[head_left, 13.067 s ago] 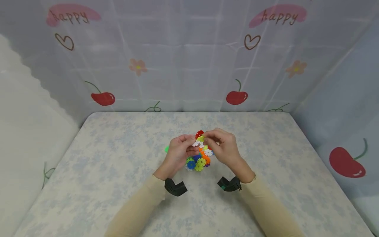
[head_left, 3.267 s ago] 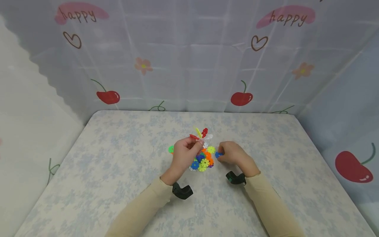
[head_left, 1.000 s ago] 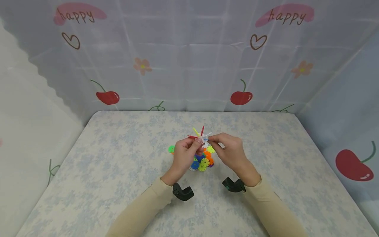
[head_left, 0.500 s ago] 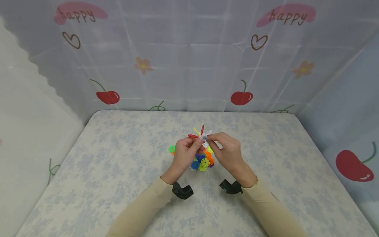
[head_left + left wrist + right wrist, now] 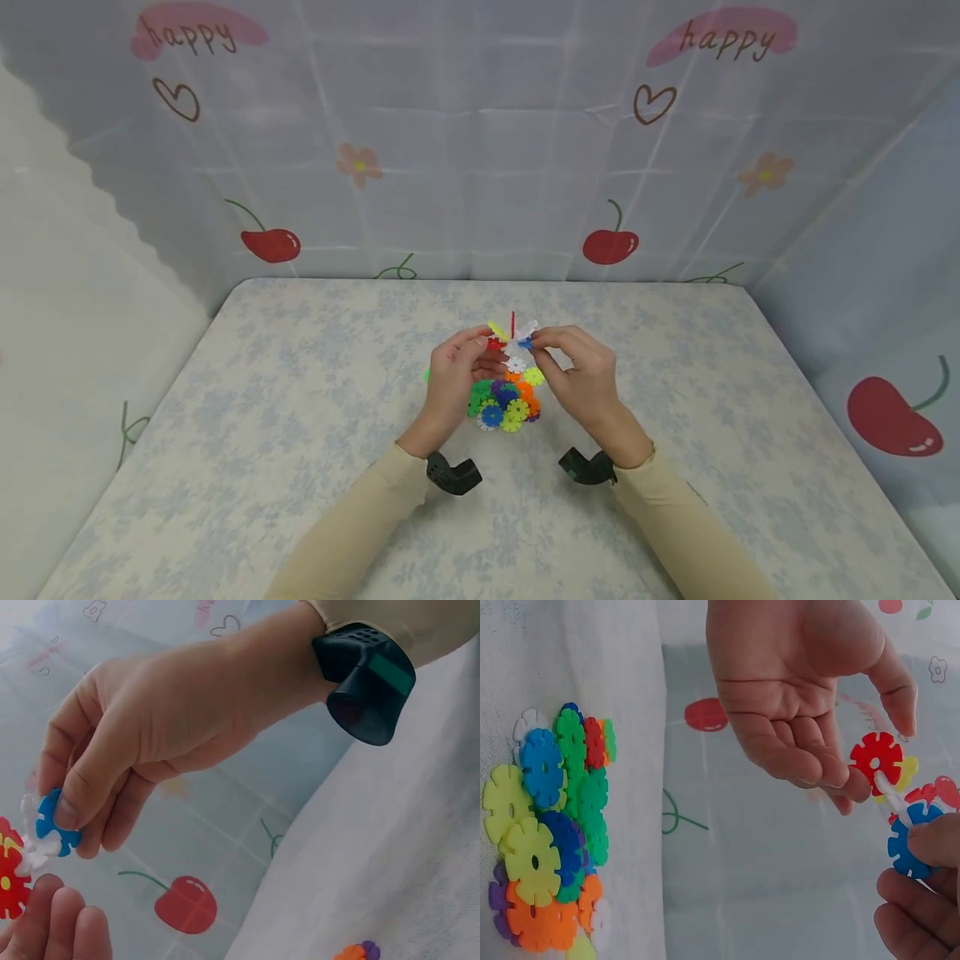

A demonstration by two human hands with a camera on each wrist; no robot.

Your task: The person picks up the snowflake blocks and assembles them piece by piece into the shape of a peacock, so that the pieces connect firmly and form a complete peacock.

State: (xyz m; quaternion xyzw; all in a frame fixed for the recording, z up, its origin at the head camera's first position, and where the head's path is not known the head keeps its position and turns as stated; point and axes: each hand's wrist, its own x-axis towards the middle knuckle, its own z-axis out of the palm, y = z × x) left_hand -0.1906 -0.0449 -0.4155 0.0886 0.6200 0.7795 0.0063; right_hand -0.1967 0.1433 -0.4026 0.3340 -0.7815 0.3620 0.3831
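Observation:
My right hand [image 5: 585,367] pinches a blue snowflake disc [image 5: 906,851] between thumb and fingers. That notched disc meets a white disc [image 5: 39,851] in a joined cluster, raised above the table. Red [image 5: 876,761] and yellow [image 5: 497,331] discs also radiate from this cluster. My left hand [image 5: 450,367] is on the cluster's left side, palm turned inward and fingers loosely bent. In the right wrist view its fingertips are right at the red disc's edge, while its thumb stands apart from them.
Loose snowflake discs in green [image 5: 594,791], yellow [image 5: 532,859], orange [image 5: 540,930] and other colours lie heaped on the patterned tabletop [image 5: 300,383] below the hands. A printed curtain [image 5: 465,150] hangs behind the table's far edge.
The right hand took a blue disc from the table's heap and brought it to the cluster. The left thumb and fingers, earlier pinching the cluster, have since spread and shifted left.

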